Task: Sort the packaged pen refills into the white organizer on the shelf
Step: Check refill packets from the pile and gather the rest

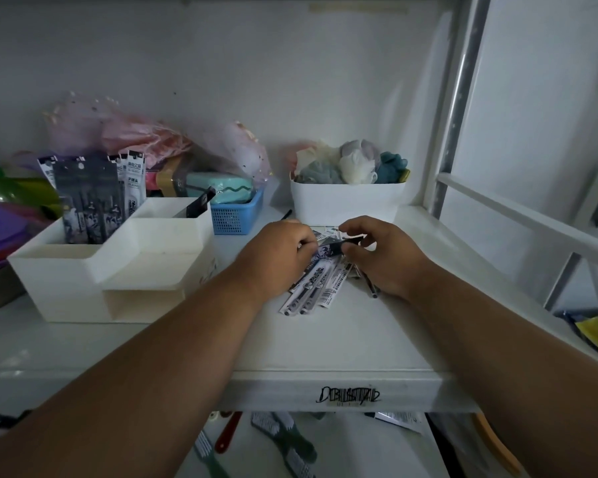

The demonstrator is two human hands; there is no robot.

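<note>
Left hand (277, 251) and right hand (380, 253), fingers curled, both pinching one refill packet (332, 246) above the pile (316, 288).

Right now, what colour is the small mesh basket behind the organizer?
Blue: the mesh basket behind the white organizer, clearest in the head view.
</note>
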